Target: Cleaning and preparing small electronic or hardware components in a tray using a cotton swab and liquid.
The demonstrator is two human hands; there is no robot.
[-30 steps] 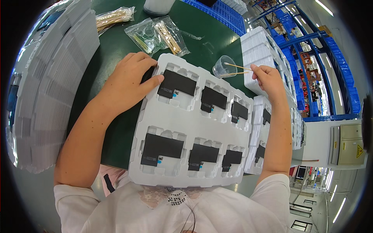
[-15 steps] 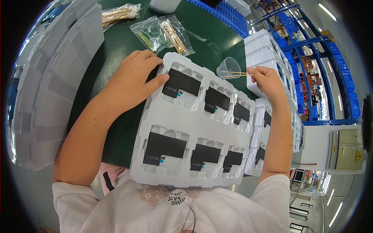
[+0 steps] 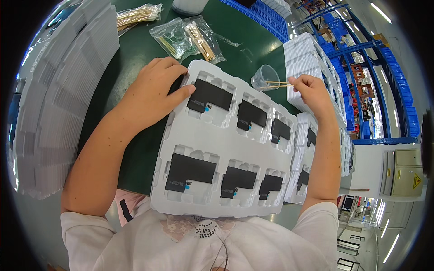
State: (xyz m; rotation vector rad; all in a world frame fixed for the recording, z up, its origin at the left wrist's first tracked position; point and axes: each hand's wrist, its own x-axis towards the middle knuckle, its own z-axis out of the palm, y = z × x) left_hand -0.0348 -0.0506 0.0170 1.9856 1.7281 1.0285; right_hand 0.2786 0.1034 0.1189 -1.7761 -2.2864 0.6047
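Note:
A white plastic tray lies tilted before me, its moulded pockets holding several flat black batteries with small blue tabs. My left hand grips the tray's far left edge. Its thumb rests on top beside the upper left battery, while its other fingers bend over the rim and are partly hidden. Between the pinched fingers of my right hand are two thin swab sticks. Their far ends reach into a clear plastic cup beyond the tray; the tips are hard to make out.
Tall stacks of white trays stand at the left and right. Another tray with batteries sits under my right forearm. Bags of swabs and a whitish container lie farther back on the green table.
The swab sticks have shifted very slightly at the cup, and my right hand with them. My left hand keeps its place on the tray.

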